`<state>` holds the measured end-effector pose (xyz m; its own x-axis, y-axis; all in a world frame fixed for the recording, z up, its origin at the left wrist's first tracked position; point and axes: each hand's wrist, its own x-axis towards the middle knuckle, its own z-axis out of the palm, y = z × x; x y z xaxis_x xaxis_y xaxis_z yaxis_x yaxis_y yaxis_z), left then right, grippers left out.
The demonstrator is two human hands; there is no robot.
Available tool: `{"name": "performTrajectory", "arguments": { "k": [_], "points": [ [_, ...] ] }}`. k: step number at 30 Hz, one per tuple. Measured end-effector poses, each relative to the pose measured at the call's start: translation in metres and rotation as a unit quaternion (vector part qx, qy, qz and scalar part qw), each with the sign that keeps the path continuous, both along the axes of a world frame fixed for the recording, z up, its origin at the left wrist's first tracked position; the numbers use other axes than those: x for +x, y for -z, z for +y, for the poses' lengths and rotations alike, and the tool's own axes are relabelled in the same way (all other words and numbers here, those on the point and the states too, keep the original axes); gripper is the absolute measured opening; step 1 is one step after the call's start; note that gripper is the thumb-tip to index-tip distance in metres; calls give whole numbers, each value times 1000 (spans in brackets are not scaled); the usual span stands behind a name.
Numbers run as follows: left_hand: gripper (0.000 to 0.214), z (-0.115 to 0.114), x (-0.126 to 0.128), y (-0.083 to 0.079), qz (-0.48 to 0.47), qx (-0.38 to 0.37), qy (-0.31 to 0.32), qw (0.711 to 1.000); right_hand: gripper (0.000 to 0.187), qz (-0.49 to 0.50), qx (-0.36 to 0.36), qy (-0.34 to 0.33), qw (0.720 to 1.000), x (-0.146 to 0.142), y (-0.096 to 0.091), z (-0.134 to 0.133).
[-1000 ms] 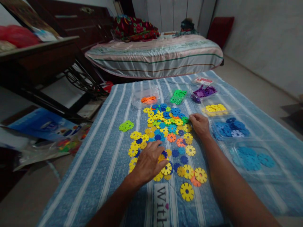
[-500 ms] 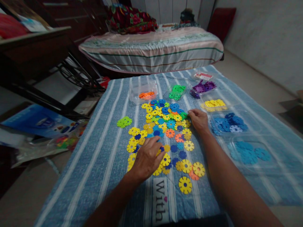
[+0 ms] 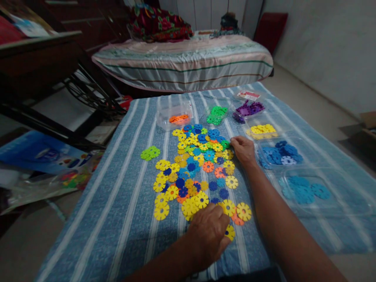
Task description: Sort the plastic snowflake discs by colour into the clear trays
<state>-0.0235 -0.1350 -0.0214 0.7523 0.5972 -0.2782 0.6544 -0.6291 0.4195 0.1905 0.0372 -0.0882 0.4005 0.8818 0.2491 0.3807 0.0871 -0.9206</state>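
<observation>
A spread of flat snowflake-shaped plastic discs [image 3: 199, 164] in yellow, blue, orange and green lies on a blue striped cloth [image 3: 123, 196]. My left hand [image 3: 209, 231] rests near the front edge with its fingers curled over a yellow disc [image 3: 230, 232] at the bottom of the spread. My right hand [image 3: 243, 149] is farther back at the pile's right edge, fingers bent onto green and yellow discs there. What either hand grips is hidden under the fingers.
Clear trays hold sorted discs: orange [image 3: 178, 118], green [image 3: 216, 114], purple [image 3: 249, 109], yellow [image 3: 261, 130], dark blue [image 3: 279, 154], light blue [image 3: 305, 190]. A small green cluster [image 3: 149, 152] lies apart at left. A bed [image 3: 185, 62] stands behind, dark furniture [image 3: 44, 66] at left.
My left hand has pulled back from the middle of the spread to the lone yellow disc near the front edge. The discs it covered now show. My right hand stays at the pile's right edge.
</observation>
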Motion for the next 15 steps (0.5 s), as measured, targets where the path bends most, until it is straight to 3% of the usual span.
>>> {"name": "performTrajectory", "arguments": {
  "k": [7,15],
  "points": [
    [10,17,0,-1,7,-24,-22,999,28,0,7,-8,1000,-2,2,3],
    [19,45,-14,1,-99,43,-108,988,27,23,5,-10,1000,-1,5,4]
  ]
}}
